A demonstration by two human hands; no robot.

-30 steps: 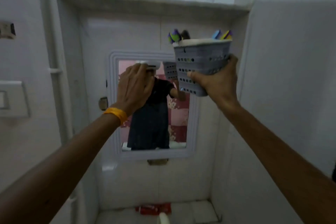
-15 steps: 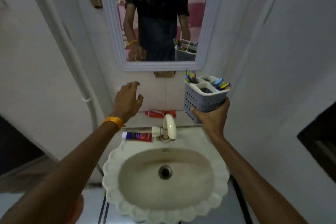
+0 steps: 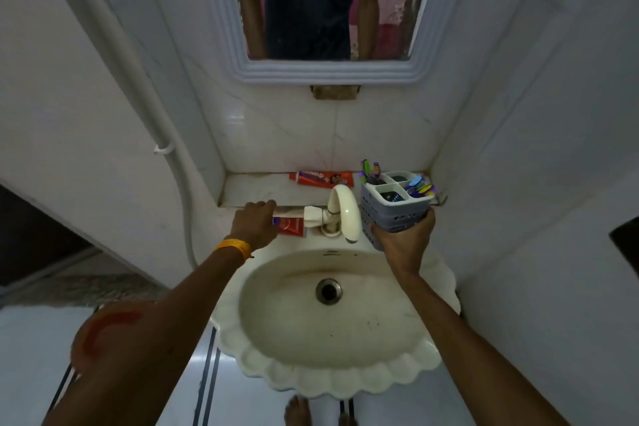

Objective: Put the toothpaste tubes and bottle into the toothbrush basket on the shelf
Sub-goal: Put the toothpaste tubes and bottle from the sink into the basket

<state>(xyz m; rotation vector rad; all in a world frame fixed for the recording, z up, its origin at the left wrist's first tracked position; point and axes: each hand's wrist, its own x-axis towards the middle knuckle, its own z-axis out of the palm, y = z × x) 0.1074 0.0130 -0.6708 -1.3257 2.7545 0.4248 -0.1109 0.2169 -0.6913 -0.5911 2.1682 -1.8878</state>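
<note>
Fingers of the left hand (image 3: 256, 222) curl down onto the near toothpaste tube (image 3: 291, 225), lying crosswise on the sink (image 3: 345, 380) rim left of the tap (image 3: 342, 211). Right hand (image 3: 403, 245) grips the toothbrush basket (image 3: 394, 209) upright. Second tube (image 3: 325, 178) lies crosswise on the ledge (image 3: 256, 190) behind.

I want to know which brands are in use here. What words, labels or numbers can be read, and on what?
Orange toothpaste tube on the ledge: white brand lettering, seen upside down, too blurred to read for certain.
Red toothpaste tube under the left hand, beside the tap: mostly covered, no text legible.
Grey toothbrush basket in the right hand: no lettering visible.
</note>
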